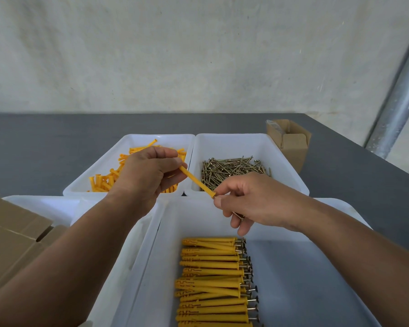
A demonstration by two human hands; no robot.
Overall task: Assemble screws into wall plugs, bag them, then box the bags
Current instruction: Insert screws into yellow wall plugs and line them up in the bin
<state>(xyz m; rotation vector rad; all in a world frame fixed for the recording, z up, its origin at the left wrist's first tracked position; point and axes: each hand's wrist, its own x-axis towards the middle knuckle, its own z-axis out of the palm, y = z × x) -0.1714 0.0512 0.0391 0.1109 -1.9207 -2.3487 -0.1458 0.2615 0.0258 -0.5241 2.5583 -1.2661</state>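
Wall plug (196, 181), yellow: slanted over screw tray (234, 145), far-left end pinched in left hand (149, 172), near-right end at pinched fingertips of right hand (257, 201), screw (238, 215) tucked under its curled fingers.

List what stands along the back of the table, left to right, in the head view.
plug bin → screw bin → small box → pole

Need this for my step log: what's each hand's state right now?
Left hand: pinches a yellow wall plug by one end.
Right hand: fingertips at the plug's other end, screw held in curled fingers.
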